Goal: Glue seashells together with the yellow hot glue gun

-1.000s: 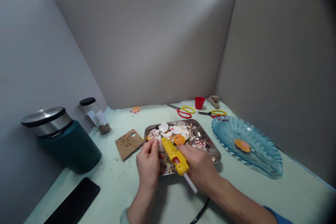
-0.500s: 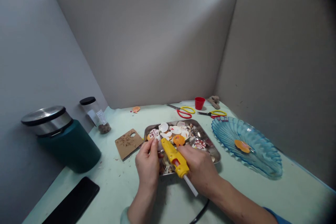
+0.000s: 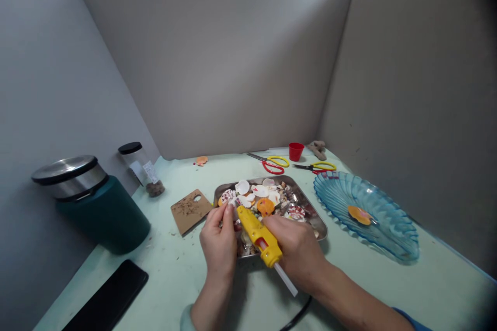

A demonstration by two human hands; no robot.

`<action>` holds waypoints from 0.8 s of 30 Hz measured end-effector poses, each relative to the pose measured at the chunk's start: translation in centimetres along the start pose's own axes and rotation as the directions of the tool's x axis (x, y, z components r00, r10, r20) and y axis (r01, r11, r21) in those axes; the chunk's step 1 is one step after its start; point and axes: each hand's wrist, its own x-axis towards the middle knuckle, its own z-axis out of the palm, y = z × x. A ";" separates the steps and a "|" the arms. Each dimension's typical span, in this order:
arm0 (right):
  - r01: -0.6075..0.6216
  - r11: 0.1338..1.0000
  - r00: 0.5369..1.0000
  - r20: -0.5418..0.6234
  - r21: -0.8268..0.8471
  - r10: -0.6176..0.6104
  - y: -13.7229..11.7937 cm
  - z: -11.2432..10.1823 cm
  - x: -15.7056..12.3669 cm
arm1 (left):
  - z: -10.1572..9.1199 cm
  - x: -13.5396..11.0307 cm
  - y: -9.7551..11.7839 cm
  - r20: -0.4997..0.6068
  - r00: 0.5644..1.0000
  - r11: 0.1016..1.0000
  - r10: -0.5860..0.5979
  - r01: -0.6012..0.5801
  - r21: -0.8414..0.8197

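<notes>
My right hand (image 3: pixel 297 251) grips a yellow glue gun (image 3: pixel 259 235) with a white glue stick poking out of its back, nozzle aimed toward my left hand. My left hand (image 3: pixel 219 240) pinches a small pale shell (image 3: pixel 232 203) at its fingertips, right by the nozzle. Both hands hover over the near left part of a metal tray (image 3: pixel 318 221) filled with white, orange and speckled shells (image 3: pixel 264 195).
A blue glass dish (image 3: pixel 382 227) with an orange shell (image 3: pixel 359 214) lies to the right. Two scissors (image 3: pixel 274 164) and a red cup (image 3: pixel 295 151) sit at the back. A cardboard piece (image 3: pixel 189 210), a jar (image 3: pixel 142 167), a green bin (image 3: pixel 97 209) and a black phone (image 3: pixel 106 297) are left.
The glue gun has slid slightly back toward me, with the glue stick lower in view. The left hand stays at the nozzle with the shell.
</notes>
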 end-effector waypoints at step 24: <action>0.008 0.995 0.998 -0.055 -0.095 -0.014 0.1 0.3 -0.1 | -0.4 0.3 0.1 0.028 0.971 0.952 0.237 -0.238 0.190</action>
